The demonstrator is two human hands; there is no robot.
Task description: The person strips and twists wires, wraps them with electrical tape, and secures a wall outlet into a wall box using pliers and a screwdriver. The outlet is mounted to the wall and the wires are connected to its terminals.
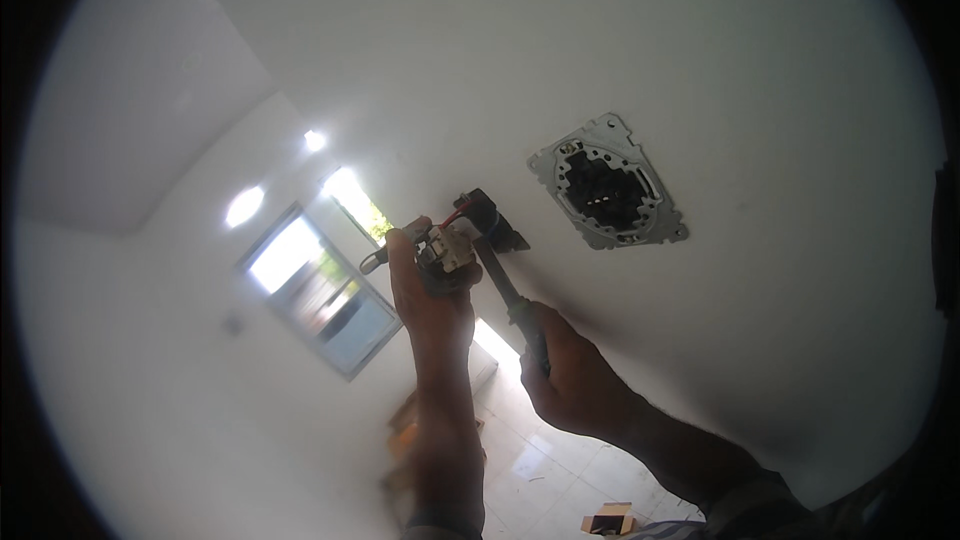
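Note:
My left hand (435, 315) is closed around a pale wall-socket or switch insert (453, 251) with a metal frame; its exact kind is hard to make out. A red wire (455, 213) runs from it into a dark recessed wall box (490, 215). Beyond my left fingers sticks out a small dark piece with a shiny rounded end (372, 261), unclear what. My right hand (570, 375) grips a screwdriver (498, 275) by its handle, the shaft pointing up toward the insert and the box. Its tip is hidden beside the insert.
To the right, a metal mounting frame (674, 229) is fixed on the white wall (760, 120) around a second dark box. A window (322, 290) is at the left. Below, the tiled floor (560, 460) bears an open cardboard box (620, 512) and blurred brown items (403, 435).

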